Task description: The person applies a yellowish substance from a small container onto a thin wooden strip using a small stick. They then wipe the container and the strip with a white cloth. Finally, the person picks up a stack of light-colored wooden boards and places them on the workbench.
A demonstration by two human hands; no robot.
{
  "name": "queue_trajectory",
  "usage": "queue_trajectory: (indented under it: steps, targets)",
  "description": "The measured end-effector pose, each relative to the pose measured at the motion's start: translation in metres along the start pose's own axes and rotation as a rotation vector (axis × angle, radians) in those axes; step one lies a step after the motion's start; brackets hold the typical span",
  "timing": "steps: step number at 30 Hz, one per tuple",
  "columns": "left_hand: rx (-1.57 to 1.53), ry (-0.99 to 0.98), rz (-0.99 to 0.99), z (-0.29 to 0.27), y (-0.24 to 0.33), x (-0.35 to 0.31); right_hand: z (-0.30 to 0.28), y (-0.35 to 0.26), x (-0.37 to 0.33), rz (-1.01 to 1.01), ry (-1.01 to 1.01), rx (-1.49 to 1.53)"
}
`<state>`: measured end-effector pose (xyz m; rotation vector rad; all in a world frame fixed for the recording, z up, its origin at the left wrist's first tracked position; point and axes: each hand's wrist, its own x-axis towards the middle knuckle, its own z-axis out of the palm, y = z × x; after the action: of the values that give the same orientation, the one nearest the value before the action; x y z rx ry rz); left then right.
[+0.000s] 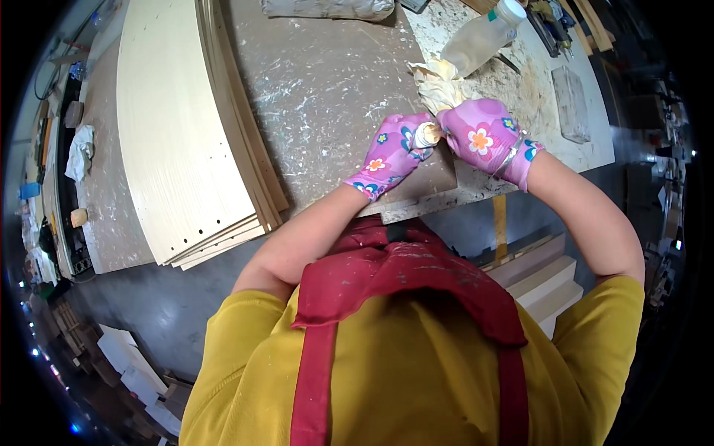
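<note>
My left hand (394,152), in a pink flowered glove, is closed round a small white tube-like container (427,134). Its round end faces up and looks pale tan inside. Right beside it, my right hand (483,137), gloved the same way, is a closed fist touching or nearly touching the container. Whatever its fingers pinch is hidden. Just beyond both hands lies a crumpled cream cloth or paper (440,85). A translucent bottle with a white cap (480,39) lies tilted against it.
To the left, a stack of pale wooden panels (175,134) with small holes covers much of the scuffed table (320,82). A wrapped block (570,104) lies at the right edge, hand tools (550,26) behind it. A wrapped bundle (327,7) sits at the far edge.
</note>
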<state>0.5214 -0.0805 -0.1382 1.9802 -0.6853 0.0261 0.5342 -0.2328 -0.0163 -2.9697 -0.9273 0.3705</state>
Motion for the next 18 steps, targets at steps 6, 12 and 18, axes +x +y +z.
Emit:
queue_trajectory:
  steps: [6, 12, 18]
  targets:
    - [0.005, 0.080, -0.077, 0.017, -0.021, -0.008, -0.020, -0.004, 0.001, -0.028, 0.023, -0.047]
    - [-0.029, -0.013, -0.052, 0.006, -0.006, -0.004, 0.019, 0.001, 0.011, -0.019, -0.058, -0.027]
    - [-0.012, 0.043, -0.071, 0.010, -0.015, -0.007, -0.015, -0.005, 0.008, -0.045, 0.052, -0.088]
